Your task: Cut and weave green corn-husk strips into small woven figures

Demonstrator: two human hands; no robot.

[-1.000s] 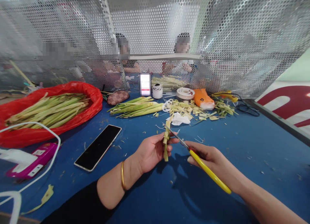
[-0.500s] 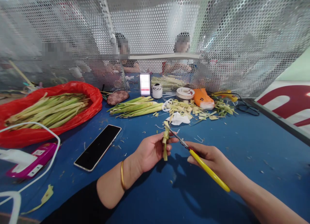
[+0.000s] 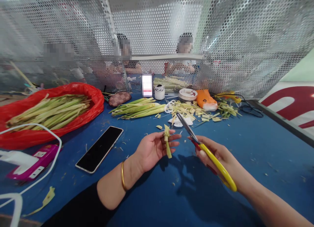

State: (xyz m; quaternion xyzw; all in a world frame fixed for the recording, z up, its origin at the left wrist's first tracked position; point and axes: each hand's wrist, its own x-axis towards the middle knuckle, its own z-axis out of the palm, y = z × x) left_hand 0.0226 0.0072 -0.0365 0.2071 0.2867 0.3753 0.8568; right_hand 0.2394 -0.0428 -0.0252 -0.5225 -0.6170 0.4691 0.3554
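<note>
My left hand (image 3: 153, 150), palm up, holds a small knotted piece of green leaf (image 3: 167, 140) between thumb and fingers. My right hand (image 3: 216, 155) grips yellow-handled scissors (image 3: 208, 158), their blades pointing up and left, apart from the leaf piece. A small cut scrap (image 3: 159, 127) lies on the blue table just beyond the left hand. Farther back are a bundle of long green leaf strips (image 3: 137, 109) and a heap of leaf clippings (image 3: 183, 109), with a crumpled white tissue (image 3: 181, 121) at its near edge.
At left, a red plastic bag (image 3: 96, 104) holds long leaves, near a purple power strip (image 3: 36, 166) with white cables. A black phone (image 3: 99, 150) lies left of my hands. Behind stand a tape roll (image 3: 187, 95), an orange packet (image 3: 206, 100) and a perforated metal screen (image 3: 157, 27), with people beyond.
The scissors have moved off the leaf piece, to the right. A cut scrap now lies on the table, and the leaf piece's top is shorter. My left fingers have spread slightly.
</note>
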